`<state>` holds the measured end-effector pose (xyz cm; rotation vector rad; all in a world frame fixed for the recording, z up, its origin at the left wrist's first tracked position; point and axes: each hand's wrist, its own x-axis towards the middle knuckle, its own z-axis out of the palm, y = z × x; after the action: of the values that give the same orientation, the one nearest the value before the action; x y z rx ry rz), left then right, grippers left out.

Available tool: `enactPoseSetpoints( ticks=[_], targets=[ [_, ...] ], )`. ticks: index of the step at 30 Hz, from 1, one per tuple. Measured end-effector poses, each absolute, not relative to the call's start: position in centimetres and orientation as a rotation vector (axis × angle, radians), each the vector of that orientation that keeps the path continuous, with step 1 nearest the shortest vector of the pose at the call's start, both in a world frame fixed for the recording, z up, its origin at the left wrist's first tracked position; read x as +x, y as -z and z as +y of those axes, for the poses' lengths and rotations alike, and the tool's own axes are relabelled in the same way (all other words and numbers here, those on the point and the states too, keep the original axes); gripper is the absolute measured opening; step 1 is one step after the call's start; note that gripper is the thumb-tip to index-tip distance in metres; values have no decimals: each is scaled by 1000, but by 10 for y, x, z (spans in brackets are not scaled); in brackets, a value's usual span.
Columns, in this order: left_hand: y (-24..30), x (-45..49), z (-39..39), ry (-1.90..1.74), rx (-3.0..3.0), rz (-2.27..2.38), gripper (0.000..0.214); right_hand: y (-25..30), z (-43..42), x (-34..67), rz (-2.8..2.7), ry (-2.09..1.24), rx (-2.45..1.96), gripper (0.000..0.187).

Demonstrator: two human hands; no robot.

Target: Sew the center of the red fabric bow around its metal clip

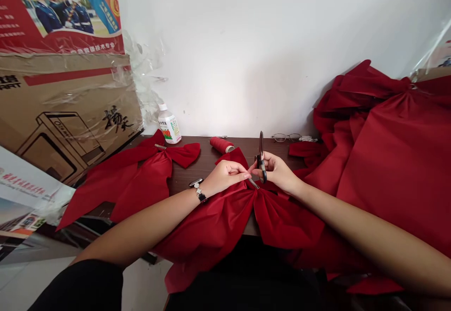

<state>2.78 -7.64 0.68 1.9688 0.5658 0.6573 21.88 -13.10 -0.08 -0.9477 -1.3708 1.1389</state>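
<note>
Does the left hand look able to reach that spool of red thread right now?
Probably yes: the spool lies on the table just beyond the left hand, with a flap of red cloth partly between. The hand is pinched near the metal clip, so may need freeing first.

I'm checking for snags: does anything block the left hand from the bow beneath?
Nothing visible: the left hand is at the metal clip on the red bow. The scissors, in the right hand, are alongside, not between.
</note>
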Motion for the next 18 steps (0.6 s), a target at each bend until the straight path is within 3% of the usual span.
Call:
enactPoseSetpoints(
  ticks=[18],
  targets=[
    [-12,29,-86,-733,1847,561,35,-1,-137,218,-1385,-1069,-847,49]
  ],
)
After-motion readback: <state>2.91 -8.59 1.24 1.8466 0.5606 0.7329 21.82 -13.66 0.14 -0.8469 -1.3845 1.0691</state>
